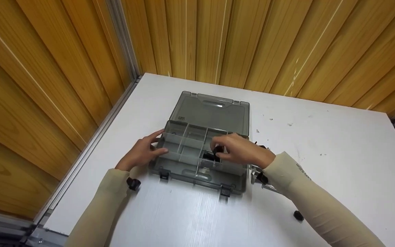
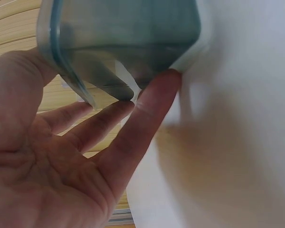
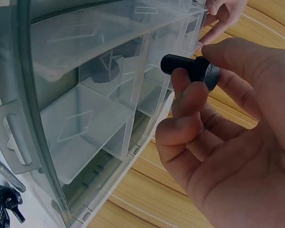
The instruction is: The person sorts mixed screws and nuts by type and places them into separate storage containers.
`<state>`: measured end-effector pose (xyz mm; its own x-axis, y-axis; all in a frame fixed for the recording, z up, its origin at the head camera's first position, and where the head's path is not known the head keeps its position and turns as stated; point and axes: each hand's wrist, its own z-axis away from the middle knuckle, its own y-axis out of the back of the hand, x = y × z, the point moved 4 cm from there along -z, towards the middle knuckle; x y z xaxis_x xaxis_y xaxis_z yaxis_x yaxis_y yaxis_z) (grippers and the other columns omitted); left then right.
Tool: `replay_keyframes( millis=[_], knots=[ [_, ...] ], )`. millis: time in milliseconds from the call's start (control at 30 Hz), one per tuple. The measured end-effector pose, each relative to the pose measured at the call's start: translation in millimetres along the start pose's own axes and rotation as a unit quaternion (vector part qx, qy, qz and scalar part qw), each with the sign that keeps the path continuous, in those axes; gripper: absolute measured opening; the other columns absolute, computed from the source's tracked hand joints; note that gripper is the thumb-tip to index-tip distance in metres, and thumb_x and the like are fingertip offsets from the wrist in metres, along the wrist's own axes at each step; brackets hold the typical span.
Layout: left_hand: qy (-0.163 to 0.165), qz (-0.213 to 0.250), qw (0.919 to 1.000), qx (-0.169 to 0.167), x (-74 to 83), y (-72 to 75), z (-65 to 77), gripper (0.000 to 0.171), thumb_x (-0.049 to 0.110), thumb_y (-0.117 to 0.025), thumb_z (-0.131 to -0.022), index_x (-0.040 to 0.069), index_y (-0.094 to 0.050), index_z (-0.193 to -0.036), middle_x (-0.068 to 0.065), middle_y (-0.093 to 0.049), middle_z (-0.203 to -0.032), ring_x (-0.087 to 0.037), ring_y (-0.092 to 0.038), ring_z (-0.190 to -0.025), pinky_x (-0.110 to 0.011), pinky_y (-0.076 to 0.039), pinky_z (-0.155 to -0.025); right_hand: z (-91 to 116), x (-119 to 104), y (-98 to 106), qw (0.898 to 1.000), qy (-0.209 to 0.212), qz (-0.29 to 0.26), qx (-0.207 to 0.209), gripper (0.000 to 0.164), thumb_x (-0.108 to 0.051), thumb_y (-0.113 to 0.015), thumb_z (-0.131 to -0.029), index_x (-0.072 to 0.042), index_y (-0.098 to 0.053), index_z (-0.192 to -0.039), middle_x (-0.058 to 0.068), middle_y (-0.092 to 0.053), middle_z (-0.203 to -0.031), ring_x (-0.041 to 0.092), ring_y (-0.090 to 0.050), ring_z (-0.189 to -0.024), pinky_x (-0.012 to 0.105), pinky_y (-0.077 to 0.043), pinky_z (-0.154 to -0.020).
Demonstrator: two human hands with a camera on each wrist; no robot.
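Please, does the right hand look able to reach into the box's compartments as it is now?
Probably yes: the lid lies folded back, and the right hand, pinching a black bolt, is over the open compartments.

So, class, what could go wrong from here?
The black bolt, pinched by the right hand, might slip and bounce outside the organizer box. The right sleeve could knock away the loose silver bolt nearby. The left hand holds only one end, so a bump might swivel the box.
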<state>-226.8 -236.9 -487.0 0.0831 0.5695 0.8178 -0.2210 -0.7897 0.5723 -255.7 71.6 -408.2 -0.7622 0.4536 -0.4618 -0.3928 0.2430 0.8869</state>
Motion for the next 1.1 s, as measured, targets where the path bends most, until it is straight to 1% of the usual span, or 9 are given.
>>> replay_keyframes(
  millis=[100, 200, 333, 400, 567, 733, 867, 1000, 1100],
  knots=[
    [0.001, 0.001, 1.0, 0.0, -0.3, -0.5, -0.1, 0.08, 0.029, -0.074, -0.097, 0.019, -0.031, -0.164, -0.02, -0.042, -0.158, -0.039, -0.06, -0.125, -0.054, -0.051, -0.098, -1.5, 0.8, -3.8, 1.0, 0.018, 0.002, -0.002, 0.017, -0.004, -0.07, -0.096, -0.006, -0.07, -0.113, 0.007, -0.073, -0.11, 0.02, -0.069, -0.091, 0.038, -0.059, -0.08],
    [0.003, 0.001, 1.0, -0.002, -0.3, -0.8, -0.4, 0.08, 0.03, -0.074, -0.097, 0.02, -0.031, -0.164, -0.02, -0.042, -0.158, -0.038, -0.061, -0.123, -0.054, -0.052, -0.098, -2.4, 2.4, -7.1, 1.0, 0.018, 0.005, -0.008, 0.021, -0.003, -0.071, -0.096, -0.004, -0.073, -0.117, 0.009, -0.073, -0.116, 0.024, -0.07, -0.103, 0.042, -0.058, -0.088],
    [0.007, 0.002, 1.0, -0.003, -0.3, -0.4, 0.2, 0.081, 0.031, -0.074, -0.097, 0.021, -0.03, -0.164, -0.02, -0.043, -0.157, -0.037, -0.062, -0.122, -0.054, -0.051, -0.098, -4.1, 4.0, -10.2, 0.999, 0.001, 0.02, -0.026, 0.023, -0.003, -0.072, -0.095, -0.003, -0.074, -0.119, 0.01, -0.072, -0.12, 0.026, -0.068, -0.11, 0.041, -0.056, -0.094],
    [0.008, 0.002, 1.0, -0.003, -0.2, 0.0, 0.9, 0.081, 0.032, -0.074, -0.097, 0.021, -0.03, -0.164, -0.021, -0.043, -0.157, -0.037, -0.061, -0.123, -0.054, -0.051, -0.098, -5.5, 4.3, -11.2, 0.999, 0.0, 0.025, -0.033, 0.023, 0.0, -0.072, -0.095, -0.003, -0.074, -0.117, 0.01, -0.073, -0.118, 0.027, -0.067, -0.111, 0.042, -0.055, -0.095],
    [0.005, -0.002, 1.0, -0.001, 0.4, -0.2, 1.4, 0.081, 0.031, -0.074, -0.097, 0.018, -0.03, -0.164, -0.021, -0.043, -0.158, -0.038, -0.061, -0.123, -0.054, -0.051, -0.098, -10.0, 3.4, -13.3, 0.999, 0.014, 0.03, -0.041, 0.022, 0.004, -0.071, -0.093, -0.004, -0.075, -0.114, 0.009, -0.074, -0.113, 0.026, -0.068, -0.109, 0.04, -0.055, -0.094],
    [0.009, -0.008, 0.9999, 0.001, 0.3, -0.9, 0.5, 0.081, 0.03, -0.073, -0.098, 0.017, -0.029, -0.164, -0.021, -0.042, -0.158, -0.04, -0.061, -0.124, -0.055, -0.051, -0.099, -13.4, 2.3, -15.8, 0.998, 0.021, 0.031, -0.044, 0.024, 0.005, -0.072, -0.091, -0.004, -0.075, -0.113, 0.009, -0.074, -0.112, 0.026, -0.07, -0.106, 0.039, -0.056, -0.093],
    [0.01, -0.008, 0.9999, -0.002, 0.0, -0.8, 0.8, 0.081, 0.031, -0.073, -0.098, 0.017, -0.028, -0.164, -0.022, -0.042, -0.158, -0.041, -0.059, -0.126, -0.056, -0.049, -0.101, -14.6, 2.8, -18.6, 0.998, 0.016, 0.032, -0.046, 0.022, 0.006, -0.074, -0.089, -0.007, -0.077, -0.107, 0.005, -0.076, -0.105, 0.022, -0.071, -0.099, 0.036, -0.057, -0.088],
    [0.015, -0.009, 0.9998, -0.002, -0.1, -0.7, 0.7, 0.081, 0.032, -0.073, -0.098, 0.018, -0.028, -0.164, -0.022, -0.043, -0.157, -0.041, -0.059, -0.127, -0.056, -0.049, -0.101, -15.1, 2.8, -21.1, 0.998, 0.013, 0.029, -0.048, 0.022, 0.009, -0.072, -0.09, -0.01, -0.078, -0.099, 0.001, -0.075, -0.095, 0.017, -0.071, -0.089, 0.033, -0.058, -0.081],
    [0.014, -0.012, 0.9998, -0.002, 0.4, -0.5, 0.8, 0.081, 0.032, -0.073, -0.098, 0.018, -0.028, -0.164, -0.022, -0.043, -0.157, -0.041, -0.059, -0.126, -0.056, -0.05, -0.1, -15.3, 1.8, -21.9, 0.998, 0.01, 0.028, -0.049, 0.022, 0.009, -0.071, -0.091, -0.01, -0.079, -0.096, 0.0, -0.075, -0.091, 0.015, -0.069, -0.083, 0.033, -0.058, -0.077]
  ],
)
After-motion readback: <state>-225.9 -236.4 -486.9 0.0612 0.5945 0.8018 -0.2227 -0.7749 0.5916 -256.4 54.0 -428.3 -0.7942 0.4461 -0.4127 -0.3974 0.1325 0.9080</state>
